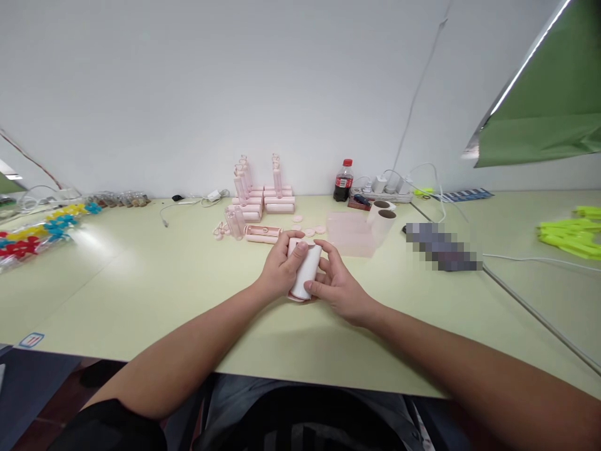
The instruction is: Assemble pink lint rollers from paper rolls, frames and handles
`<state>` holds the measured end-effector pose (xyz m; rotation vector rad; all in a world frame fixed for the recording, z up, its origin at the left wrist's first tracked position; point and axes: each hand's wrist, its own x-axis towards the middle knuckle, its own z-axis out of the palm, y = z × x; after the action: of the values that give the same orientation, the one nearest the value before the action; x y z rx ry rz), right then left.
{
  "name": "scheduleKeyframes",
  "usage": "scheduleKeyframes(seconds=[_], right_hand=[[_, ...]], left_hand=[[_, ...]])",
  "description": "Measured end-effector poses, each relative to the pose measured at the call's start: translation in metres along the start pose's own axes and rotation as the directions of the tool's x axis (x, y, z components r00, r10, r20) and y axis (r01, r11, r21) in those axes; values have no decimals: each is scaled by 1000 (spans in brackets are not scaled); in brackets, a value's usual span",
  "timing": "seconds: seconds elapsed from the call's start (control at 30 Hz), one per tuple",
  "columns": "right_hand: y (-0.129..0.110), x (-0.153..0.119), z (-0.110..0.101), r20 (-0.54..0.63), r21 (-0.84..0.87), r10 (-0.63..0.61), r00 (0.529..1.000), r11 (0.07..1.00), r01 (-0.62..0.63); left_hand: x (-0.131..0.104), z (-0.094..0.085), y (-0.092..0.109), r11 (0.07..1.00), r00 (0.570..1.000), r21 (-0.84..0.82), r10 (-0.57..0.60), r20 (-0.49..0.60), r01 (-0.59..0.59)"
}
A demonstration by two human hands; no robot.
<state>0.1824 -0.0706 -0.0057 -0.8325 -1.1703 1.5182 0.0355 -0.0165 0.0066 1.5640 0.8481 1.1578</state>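
Observation:
Between my two hands is a white cylinder (pixel 306 273) set against a pink casing, whose edge shows beneath it. My left hand (pixel 282 266) is closed round its left side, with the thumb lying on the top. From the right, my right hand (pixel 340 285) grips it with the thumb low on the front and the fingers curled behind. Just beyond lie an open pink case (pixel 263 234), several pink discs (pixel 320 230) and clear pink tubes (pixel 235 223). Pink cases (pixel 280 205) with upright clear tubes (pixel 277 181) are stacked farther back.
A cola bottle (pixel 343 181) and a power strip (pixel 397 195) stand by the wall. Right of centre are pink translucent sheets (pixel 350 235) and white rolls (pixel 385 219). A blurred dark object (pixel 441 247), a cable (pixel 535 313) and yellow-green parts (pixel 570 235) lie right; colourful bagged pieces (pixel 44 233) lie left.

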Motion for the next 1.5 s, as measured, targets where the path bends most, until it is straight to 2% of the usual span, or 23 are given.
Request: scheduleKeyframes(seconds=[0.1,0.2,0.3,0.4,0.53,0.6,0.8,0.97,1.13,1.5], right_hand=[[1,-1,-2,17,-25,-33,999,999,33],[0,0,-4,8,27,-23,1000,999,23],[-2,1,-3,44,140,73,996,987,-78],[-6,0,-1,153,222,186,971,950,-217],[-11,-2,-2,283,235,276,919,909,-345],[-12,-2,-3,305,228,286,908,904,-362],[-10,-2,0,247,225,200,948,940,-257],[-7,-3,5,173,195,213,962,949,-246],[-5,-3,7,138,186,224,965,951,-247],[-4,-3,11,123,188,237,964,948,-258]], left_hand=[[-1,-4,-2,990,995,102,90,28,-93],[-2,-6,-4,950,963,162,265,45,-268],[-6,-4,-5,885,902,178,411,131,-429],[-8,-4,-6,845,865,197,465,189,-497],[-9,-6,-5,791,822,227,538,186,-569],[-9,-7,-4,776,812,239,555,181,-584],[-10,-6,-1,749,797,276,582,162,-603],[-12,-4,-3,761,815,299,563,134,-575],[-12,-3,-4,741,815,358,568,117,-568],[-11,-3,-6,681,764,390,637,101,-620]])
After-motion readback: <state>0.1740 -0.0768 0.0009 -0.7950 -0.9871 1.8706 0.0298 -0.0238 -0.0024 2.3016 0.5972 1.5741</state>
